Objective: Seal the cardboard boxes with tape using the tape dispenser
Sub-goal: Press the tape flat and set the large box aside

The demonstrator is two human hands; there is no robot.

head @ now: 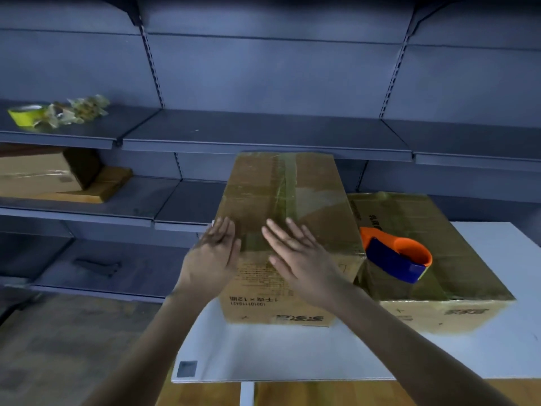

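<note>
2 glossy, tape-streaked cardboard boxes sit side by side on the white table: the taller box near its left edge, the lower box rightward, carrying the orange-and-blue plastic tape dispenser. Both hands lie flat, fingers straight, gripping nothing: left hand at the taller box's upper left edge, right hand on its top. Grey metal shelves stand behind.

On my feed I see a white flat table carrying a tall brown cardboard box by its left edge, with a low wide brown cardboard box just beside it on the right. A grey square sticker marks the table's front-left corner.
</note>
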